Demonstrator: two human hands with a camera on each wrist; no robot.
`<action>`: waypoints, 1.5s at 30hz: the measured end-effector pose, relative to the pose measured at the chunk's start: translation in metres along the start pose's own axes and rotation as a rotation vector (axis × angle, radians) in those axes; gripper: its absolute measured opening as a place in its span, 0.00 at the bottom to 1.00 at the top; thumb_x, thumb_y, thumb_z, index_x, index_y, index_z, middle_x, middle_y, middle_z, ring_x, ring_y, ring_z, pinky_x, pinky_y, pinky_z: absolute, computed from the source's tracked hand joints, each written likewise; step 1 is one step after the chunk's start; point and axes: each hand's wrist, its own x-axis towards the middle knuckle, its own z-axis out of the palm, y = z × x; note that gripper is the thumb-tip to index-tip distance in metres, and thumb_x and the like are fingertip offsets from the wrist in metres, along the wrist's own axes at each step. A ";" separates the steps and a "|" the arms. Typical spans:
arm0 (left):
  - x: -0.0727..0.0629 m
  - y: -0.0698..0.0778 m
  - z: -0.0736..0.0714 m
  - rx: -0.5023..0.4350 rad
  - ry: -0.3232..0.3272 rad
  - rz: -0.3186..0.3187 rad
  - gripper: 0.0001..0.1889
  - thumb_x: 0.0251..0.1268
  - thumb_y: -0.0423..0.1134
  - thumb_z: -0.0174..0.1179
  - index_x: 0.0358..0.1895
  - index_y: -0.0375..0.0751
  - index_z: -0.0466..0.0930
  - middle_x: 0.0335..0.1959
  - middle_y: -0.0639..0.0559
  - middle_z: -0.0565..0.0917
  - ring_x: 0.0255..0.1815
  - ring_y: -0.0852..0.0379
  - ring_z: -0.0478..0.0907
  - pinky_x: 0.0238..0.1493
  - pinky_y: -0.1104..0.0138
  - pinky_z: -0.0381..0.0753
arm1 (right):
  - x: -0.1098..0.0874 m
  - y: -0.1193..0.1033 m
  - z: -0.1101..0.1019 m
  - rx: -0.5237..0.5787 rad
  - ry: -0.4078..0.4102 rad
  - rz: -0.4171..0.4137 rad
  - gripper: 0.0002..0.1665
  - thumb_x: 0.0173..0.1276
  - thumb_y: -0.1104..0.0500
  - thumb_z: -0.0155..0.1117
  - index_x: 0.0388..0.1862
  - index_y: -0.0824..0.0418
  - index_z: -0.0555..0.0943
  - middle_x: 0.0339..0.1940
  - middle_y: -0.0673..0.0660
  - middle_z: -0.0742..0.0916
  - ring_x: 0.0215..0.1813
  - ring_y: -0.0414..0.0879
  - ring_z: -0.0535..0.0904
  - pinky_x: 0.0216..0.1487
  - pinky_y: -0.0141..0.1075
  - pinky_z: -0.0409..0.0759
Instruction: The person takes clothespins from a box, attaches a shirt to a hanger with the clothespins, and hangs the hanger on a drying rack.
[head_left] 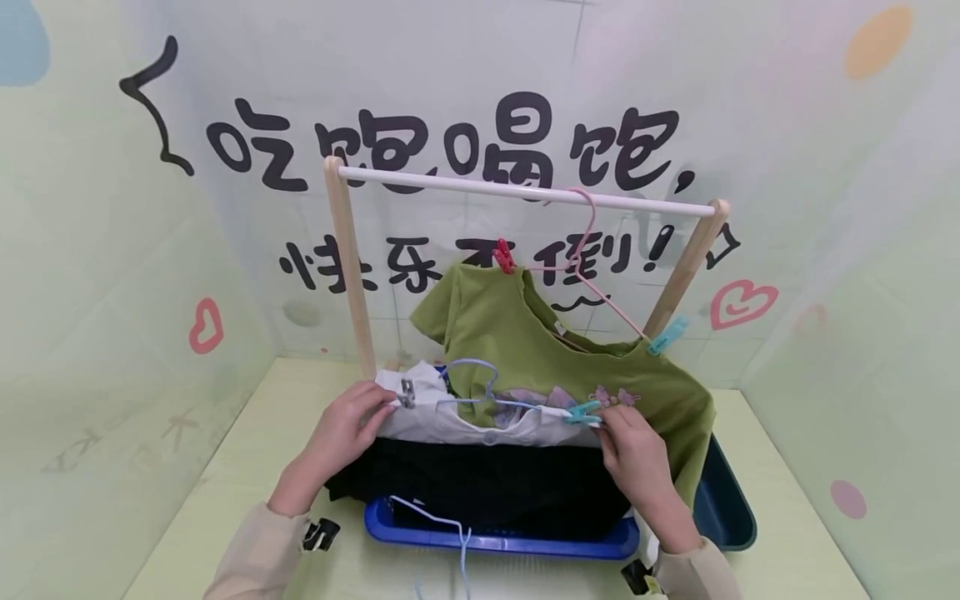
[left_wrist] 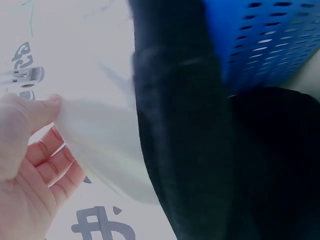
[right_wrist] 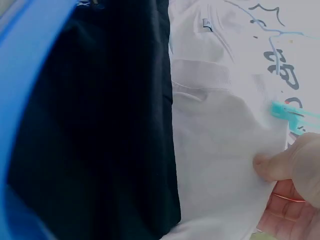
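The white garment (head_left: 427, 423) spans the space between the fingers of both hands: the left hand (head_left: 352, 425) pinches its edge just beside a grey clip (head_left: 407, 393), the right hand (head_left: 637, 442) pinches it just beside a teal clip (head_left: 583, 412), thumb in front and fingers behind, with only cloth between. It looks light, soft and limp — likely to sag wherever it lacks support, and unlikely to slip or break. The best hold seems to be these corners, near the clips, where the thin blue hanger (head_left: 490, 390) between the hands lends stiffness. Black cloth (head_left: 487, 483) lies below the fingers; a green shirt (head_left: 487, 317) hangs beyond them.
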 end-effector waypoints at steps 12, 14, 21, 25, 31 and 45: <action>0.043 -0.005 -0.004 -0.010 0.028 0.024 0.07 0.49 0.21 0.65 0.32 0.34 0.82 0.30 0.48 0.80 0.30 0.53 0.76 0.30 0.61 0.76 | 0.022 -0.006 -0.017 -0.018 0.099 0.054 0.07 0.54 0.74 0.64 0.28 0.66 0.77 0.27 0.59 0.80 0.32 0.55 0.78 0.29 0.46 0.78; 0.050 -0.005 -0.004 -0.018 0.030 0.027 0.07 0.50 0.21 0.64 0.32 0.33 0.82 0.30 0.47 0.80 0.31 0.52 0.76 0.31 0.60 0.76 | 0.025 -0.007 -0.020 -0.031 0.102 0.072 0.07 0.52 0.74 0.64 0.28 0.66 0.77 0.27 0.59 0.79 0.31 0.54 0.77 0.29 0.45 0.77; 0.073 -0.004 -0.004 -0.007 0.053 0.031 0.05 0.53 0.23 0.64 0.34 0.32 0.82 0.30 0.45 0.80 0.32 0.50 0.75 0.34 0.59 0.75 | 0.035 -0.010 -0.030 -0.060 0.139 0.081 0.08 0.52 0.76 0.65 0.29 0.68 0.79 0.27 0.61 0.80 0.33 0.56 0.78 0.32 0.44 0.78; 0.088 -0.001 -0.003 -0.006 0.065 0.024 0.04 0.54 0.24 0.63 0.34 0.31 0.82 0.30 0.44 0.80 0.33 0.48 0.75 0.36 0.58 0.75 | 0.040 -0.012 -0.036 -0.054 0.153 0.117 0.08 0.53 0.77 0.65 0.30 0.69 0.79 0.28 0.61 0.81 0.34 0.56 0.78 0.35 0.45 0.78; 0.108 0.002 -0.003 -0.021 0.076 0.033 0.04 0.54 0.24 0.63 0.34 0.29 0.82 0.30 0.42 0.80 0.33 0.46 0.74 0.36 0.58 0.74 | 0.047 -0.012 -0.042 -0.062 0.213 0.145 0.10 0.49 0.78 0.67 0.29 0.69 0.81 0.27 0.61 0.82 0.33 0.56 0.78 0.34 0.48 0.79; 0.161 0.007 0.000 0.075 0.163 -0.012 0.04 0.60 0.28 0.60 0.35 0.30 0.83 0.31 0.41 0.80 0.34 0.44 0.74 0.37 0.57 0.73 | 0.077 -0.010 -0.053 -0.087 0.325 0.223 0.03 0.57 0.72 0.64 0.31 0.69 0.82 0.23 0.62 0.81 0.28 0.58 0.77 0.28 0.49 0.76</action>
